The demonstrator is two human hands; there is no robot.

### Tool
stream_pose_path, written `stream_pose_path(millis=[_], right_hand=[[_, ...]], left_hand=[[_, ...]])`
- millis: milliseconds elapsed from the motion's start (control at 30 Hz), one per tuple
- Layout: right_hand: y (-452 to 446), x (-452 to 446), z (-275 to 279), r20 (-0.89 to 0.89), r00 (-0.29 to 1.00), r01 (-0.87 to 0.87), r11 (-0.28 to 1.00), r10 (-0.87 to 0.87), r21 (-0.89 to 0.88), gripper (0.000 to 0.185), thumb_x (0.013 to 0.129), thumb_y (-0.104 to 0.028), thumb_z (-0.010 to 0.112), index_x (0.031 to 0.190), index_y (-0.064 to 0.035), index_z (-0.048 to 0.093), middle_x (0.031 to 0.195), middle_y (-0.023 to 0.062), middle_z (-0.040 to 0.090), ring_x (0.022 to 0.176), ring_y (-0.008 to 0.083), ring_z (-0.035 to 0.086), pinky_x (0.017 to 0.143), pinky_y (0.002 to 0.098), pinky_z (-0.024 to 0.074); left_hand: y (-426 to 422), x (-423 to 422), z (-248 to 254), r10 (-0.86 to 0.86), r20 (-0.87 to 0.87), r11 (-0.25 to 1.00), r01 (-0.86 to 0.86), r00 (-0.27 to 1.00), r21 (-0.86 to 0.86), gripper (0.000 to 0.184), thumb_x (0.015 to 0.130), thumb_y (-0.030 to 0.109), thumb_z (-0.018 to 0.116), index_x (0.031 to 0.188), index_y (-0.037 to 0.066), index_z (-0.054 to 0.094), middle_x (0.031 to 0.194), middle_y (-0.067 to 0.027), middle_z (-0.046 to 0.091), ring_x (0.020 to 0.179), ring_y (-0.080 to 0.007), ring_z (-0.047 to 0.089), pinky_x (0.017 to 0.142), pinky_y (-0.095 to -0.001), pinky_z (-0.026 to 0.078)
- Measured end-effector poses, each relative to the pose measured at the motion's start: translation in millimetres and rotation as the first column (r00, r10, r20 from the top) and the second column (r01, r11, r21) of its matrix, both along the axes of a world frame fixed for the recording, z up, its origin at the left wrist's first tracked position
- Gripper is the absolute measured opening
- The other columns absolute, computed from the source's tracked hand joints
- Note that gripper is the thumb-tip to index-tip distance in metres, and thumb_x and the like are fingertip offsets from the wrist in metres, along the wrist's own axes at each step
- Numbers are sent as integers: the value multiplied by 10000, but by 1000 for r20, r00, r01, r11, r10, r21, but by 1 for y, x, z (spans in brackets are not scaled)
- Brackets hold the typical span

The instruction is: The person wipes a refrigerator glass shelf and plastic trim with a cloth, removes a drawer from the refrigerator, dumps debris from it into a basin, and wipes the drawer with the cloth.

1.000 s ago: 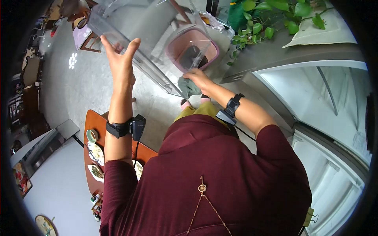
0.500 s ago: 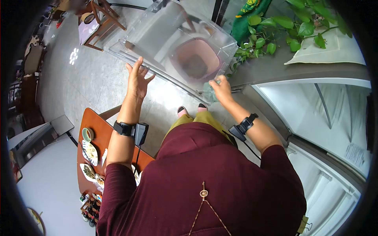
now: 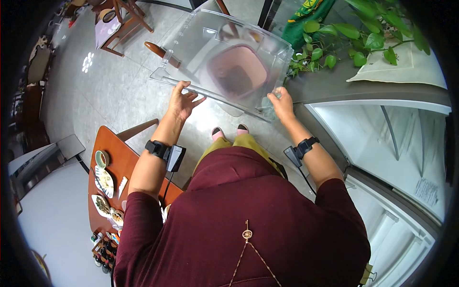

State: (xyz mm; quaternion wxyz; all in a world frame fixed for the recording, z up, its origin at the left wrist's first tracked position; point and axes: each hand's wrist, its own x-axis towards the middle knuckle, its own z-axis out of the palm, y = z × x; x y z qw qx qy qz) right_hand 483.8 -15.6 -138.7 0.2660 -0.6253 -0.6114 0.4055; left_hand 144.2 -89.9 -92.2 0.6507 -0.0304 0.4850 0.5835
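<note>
A clear plastic drawer (image 3: 191, 55) is held out in front of me above the floor. My left hand (image 3: 183, 101) is at its near left edge, thumb on top and the other fingers under the rim. At the near right corner my right hand (image 3: 281, 103) pinches the rim together with a grey-green cloth (image 3: 268, 109). Through the drawer's see-through bottom shows a pink bin (image 3: 239, 71) with something dark inside.
An open fridge (image 3: 363, 119) stands at the right. Leafy plants (image 3: 354, 36) and a pale cloth (image 3: 406, 67) are at the upper right. A wooden table (image 3: 114, 153) with dishes is at the left, and a wooden chair (image 3: 114, 33) stands at the upper left.
The drawer has tilted flatter and moved right. My left hand has moved from open beside it to its near edge. My right hand has shifted right with the cloth.
</note>
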Motion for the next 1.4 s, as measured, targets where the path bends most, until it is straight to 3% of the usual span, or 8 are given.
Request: stream_pose_path(millis=[333,600,867,933,1000,1067,1133,1400], right_hand=[[29,17,6,350,890,-234,953,290,-194,596,785,-505,635,1069,17,591,1055,241,635,1016,375,603,872,428,463],[56,-1,99,646,517,-428,824,561,-372,578,863,-530,498,1060,-3,629,1080,212,640,1028,367,604,884,455,467],[121,-75,107,258,734,-631,771,629,-83,364,864,-428,600,937,-72,606,947,118,653,936,228,622,798,376,468],[140,-92,76,-269,801,-576,811,535,-100,335,884,-403,589,1026,-100,600,1034,94,623,999,169,584,835,346,464],[164,-100,24,-405,812,-538,808,420,-241,349,884,-385,590,1102,-114,581,1094,102,606,1037,197,576,869,355,459],[163,-104,-1,-513,812,-506,773,277,-383,382,883,-368,591,1178,-128,562,1154,109,589,1074,225,567,902,365,455],[156,-111,-11,628,610,-473,858,483,-200,401,891,-322,577,1273,-209,525,1306,162,499,1162,347,503,944,437,432],[106,-145,-52,675,529,-669,742,514,-40,552,868,-341,595,1387,-302,408,1456,210,296,1222,445,431,1037,452,369]], left_hand=[[-2,20,-42,57,59,992,-50,997,-114,873,662,251,703,1357,82,201,1474,-317,-18,1395,-433,38,959,-612,409],[-6,11,-68,32,-32,990,-36,999,-138,942,693,377,710,1399,110,147,1366,-289,232,1285,-412,297,996,-550,406],[-8,20,-62,55,-141,978,-82,988,-193,790,700,437,712,1309,167,287,1285,-261,336,1202,-366,386,967,-510,433],[-10,18,-66,56,-138,978,-82,989,-193,761,705,441,710,1290,169,307,1275,-261,355,1187,-362,399,960,-502,439],[-13,14,-68,-10,-86,994,0,996,-110,1283,665,385,747,1413,242,-286,1346,-300,216,1259,-395,296,917,-505,459],[-14,16,-70,3,-93,992,-15,996,-123,1284,665,389,748,1419,222,-278,1339,-289,225,1250,-392,304,917,-500,456],[-11,22,-64,76,-151,975,-106,986,-198,782,724,429,713,1301,162,258,1311,-291,343,1206,-369,393,963,-495,430],[-12,24,-60,68,-166,979,-98,984,-179,803,714,410,724,1293,155,228,1313,-283,340,1198,-356,405,940,-499,428]])
